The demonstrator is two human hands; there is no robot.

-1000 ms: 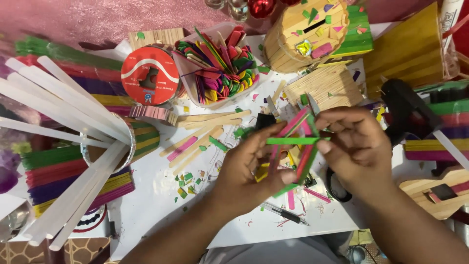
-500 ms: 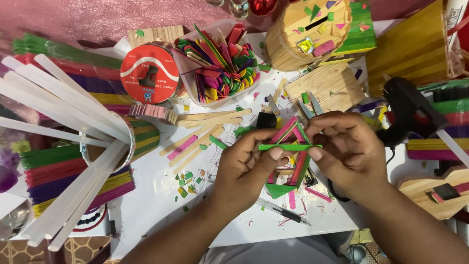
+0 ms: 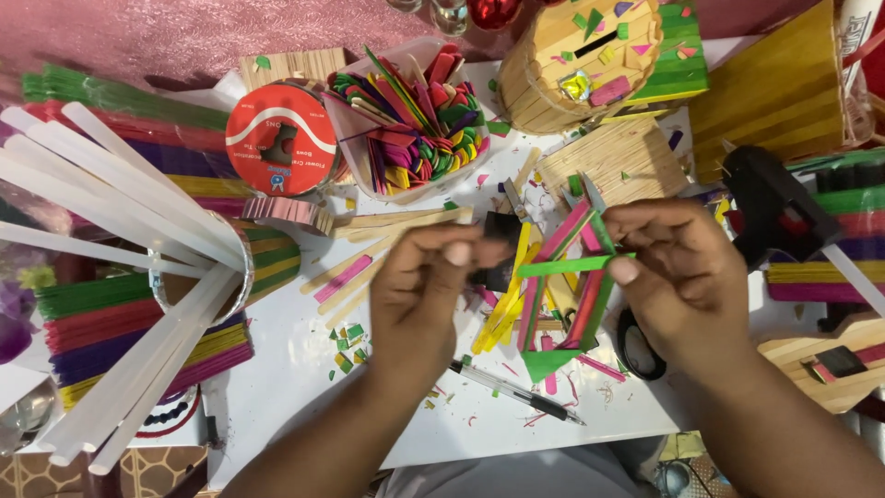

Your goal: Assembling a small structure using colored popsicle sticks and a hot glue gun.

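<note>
Your left hand [image 3: 431, 295] is curled with its back to the camera, so its fingertips are hidden; it seems to pinch the left end of the green stick [image 3: 564, 266], but you cannot tell for sure. Your right hand [image 3: 680, 277] is closed, thumb and fingers pinching the stick's right end, and its palm covers part of the stick frame [image 3: 562, 295] of pink, green and yellow sticks that sits just under the green stick, above the white table [image 3: 295, 369]. A pair of scissors [image 3: 636, 346] is mostly hidden beneath your right wrist. A pen [image 3: 516, 395] lies near the table's front edge. A black glue gun [image 3: 770, 207] rests to the right, and long white glue sticks [image 3: 120, 277] fan out of a jar at the left, cut off by the frame. A red tape roll [image 3: 281, 140] and a tub of coloured sticks [image 3: 410, 124] stand behind, before pink cloth [image 3: 138, 37].
</note>
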